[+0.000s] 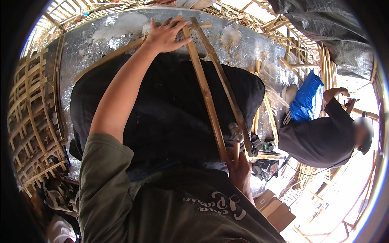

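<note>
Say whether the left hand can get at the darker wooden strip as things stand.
Probably yes: the left hand lies at the upper end of the lighter strip, and the darker wooden strip starts close by, with nothing visible between.

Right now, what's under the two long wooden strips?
Black fabric sits below most of their length, silver sheeting near the far ends. What the strips and left hand directly cover can't be seen.

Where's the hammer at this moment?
In the head view, the hammer is right of centre, held in the person's right hand, its head near the lower ends of two long wooden strips.
</note>
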A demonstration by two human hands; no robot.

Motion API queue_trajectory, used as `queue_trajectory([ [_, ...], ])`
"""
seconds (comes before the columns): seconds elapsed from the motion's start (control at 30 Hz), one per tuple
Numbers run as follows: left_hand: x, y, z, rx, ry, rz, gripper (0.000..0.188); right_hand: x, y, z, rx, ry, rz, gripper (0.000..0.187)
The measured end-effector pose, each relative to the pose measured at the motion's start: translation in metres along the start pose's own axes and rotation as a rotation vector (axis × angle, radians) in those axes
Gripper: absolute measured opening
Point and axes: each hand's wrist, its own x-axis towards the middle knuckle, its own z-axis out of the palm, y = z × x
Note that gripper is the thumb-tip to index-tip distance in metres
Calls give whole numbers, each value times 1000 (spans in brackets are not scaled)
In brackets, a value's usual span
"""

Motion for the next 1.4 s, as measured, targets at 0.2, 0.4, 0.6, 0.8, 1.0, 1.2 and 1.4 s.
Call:
queue_trajectory([
  [0.2,2,1,-1,-73,-8,-27,87,12,-2,6,43,17,72,26],
  [0.4,2,1,0,-52,0,-44,89,13,-5,14,78,-25,122,26],
  [0.6,2,0,3,-64,19,-55,88,16,-9,14,114,-51,161,27],
  [0.8,2,-2,4,-49,13,-70,97,17,-6,13,155,-32,181,28],
  [1.0,2,1,1,-18,-25,-79,102,16,-2,12,136,-47,167,28],
  [1.2,2,1,1,-26,-24,-79,103,17,-5,13,141,-23,140,28],
  [1.4,3,1,4,-8,6,-63,107,17,-1,12,119,-18,155,27],
])
